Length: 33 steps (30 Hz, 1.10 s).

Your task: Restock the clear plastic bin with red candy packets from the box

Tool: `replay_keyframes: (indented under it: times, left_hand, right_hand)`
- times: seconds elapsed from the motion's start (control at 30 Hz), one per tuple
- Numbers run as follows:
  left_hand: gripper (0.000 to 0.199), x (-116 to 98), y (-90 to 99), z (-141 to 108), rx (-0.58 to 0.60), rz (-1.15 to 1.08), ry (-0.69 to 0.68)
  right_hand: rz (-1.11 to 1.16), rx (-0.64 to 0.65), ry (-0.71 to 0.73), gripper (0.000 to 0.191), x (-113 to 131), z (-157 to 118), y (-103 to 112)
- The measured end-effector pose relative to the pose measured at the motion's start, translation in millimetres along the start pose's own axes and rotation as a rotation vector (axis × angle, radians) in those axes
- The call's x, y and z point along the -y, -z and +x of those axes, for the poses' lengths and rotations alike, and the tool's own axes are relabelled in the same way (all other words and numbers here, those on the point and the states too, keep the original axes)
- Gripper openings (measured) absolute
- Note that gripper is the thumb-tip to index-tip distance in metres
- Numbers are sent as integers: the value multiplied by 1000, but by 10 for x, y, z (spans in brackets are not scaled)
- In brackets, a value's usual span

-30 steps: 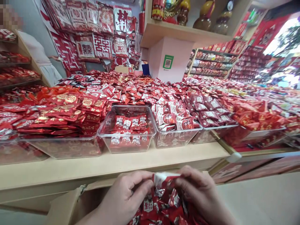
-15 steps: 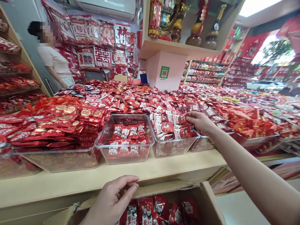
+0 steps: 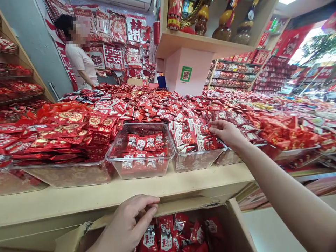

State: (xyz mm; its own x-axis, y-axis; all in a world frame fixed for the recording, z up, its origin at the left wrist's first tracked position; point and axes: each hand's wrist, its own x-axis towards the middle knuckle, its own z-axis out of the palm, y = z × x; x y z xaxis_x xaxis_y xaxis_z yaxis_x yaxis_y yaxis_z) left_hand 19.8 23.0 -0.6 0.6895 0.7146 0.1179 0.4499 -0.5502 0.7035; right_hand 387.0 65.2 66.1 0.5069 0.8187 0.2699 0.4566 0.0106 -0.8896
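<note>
Red-and-white packet (image 3: 201, 128) in heaped plastic bin (image 3: 199, 162), end pinched by right hand (image 3: 228, 133). Left hand (image 3: 133, 219) loosely curled, fingertips slightly apart, nothing seen in it, above cardboard box (image 3: 187, 207).

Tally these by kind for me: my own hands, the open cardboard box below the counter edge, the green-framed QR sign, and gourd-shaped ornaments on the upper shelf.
Own hands, left hand and right hand: 2
Open cardboard box: 1
Green-framed QR sign: 1
Gourd-shaped ornaments: 3
Total: 7
</note>
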Motion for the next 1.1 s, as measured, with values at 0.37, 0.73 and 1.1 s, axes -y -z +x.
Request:
replay_keyframes:
  times: [0.37,0.73,1.1]
  left_hand:
    - [18,-9,-1,-6,-19,38,-78]
    - [18,27,-39,-5,-110,-29,-247]
    - [21,-105,-226,-207,135,-78,-422]
  right_hand:
    - [-194,-90,134,28,2,-48,-1]
    - [-405,-17,558,10,253,-1369,-82]
    - [-552,1147,159,35,-303,-2877,-219]
